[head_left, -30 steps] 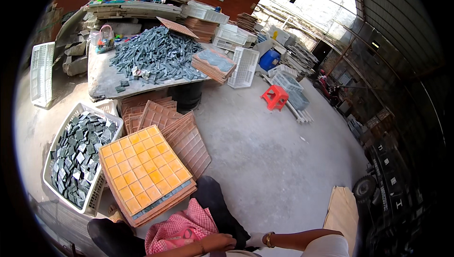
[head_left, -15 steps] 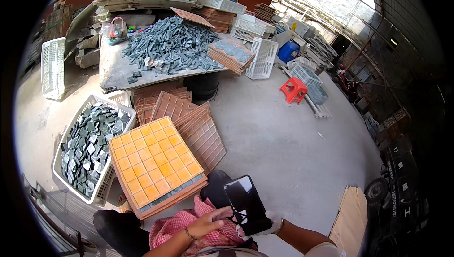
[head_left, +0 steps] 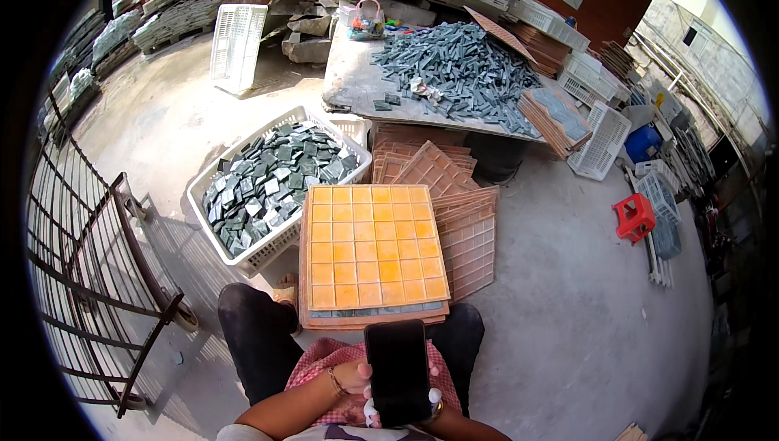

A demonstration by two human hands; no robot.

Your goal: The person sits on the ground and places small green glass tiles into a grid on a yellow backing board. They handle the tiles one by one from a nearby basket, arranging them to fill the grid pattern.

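A dark-screened phone (head_left: 397, 372) stands upright in front of me, held low over my lap. My left hand (head_left: 352, 377), with a bracelet at its wrist, is closed on the phone's left edge, its thumb along the side. My right hand (head_left: 436, 402) grips the phone's lower part, partly hidden behind it; white coverings show on its fingers. Just beyond the phone, a yellow-orange square tray (head_left: 375, 246) with a raised grid lies on a stack of brown trays (head_left: 377, 319). A strip of grey tiles shows beneath the yellow one.
A white plastic basket (head_left: 292, 242) of dark square tiles stands left of the stack. More brown grid trays (head_left: 471, 250) lean at its right. Behind, a table (head_left: 349, 88) bears a heap of grey tile strips (head_left: 454, 68). A metal rack (head_left: 105, 279) stands left, a red stool (head_left: 633, 218) right.
My view has swung left and levelled, so the trays and basket appear farther right. The phone has gone from tilted to upright. My left hand, open beside it before, now closes on its edge.
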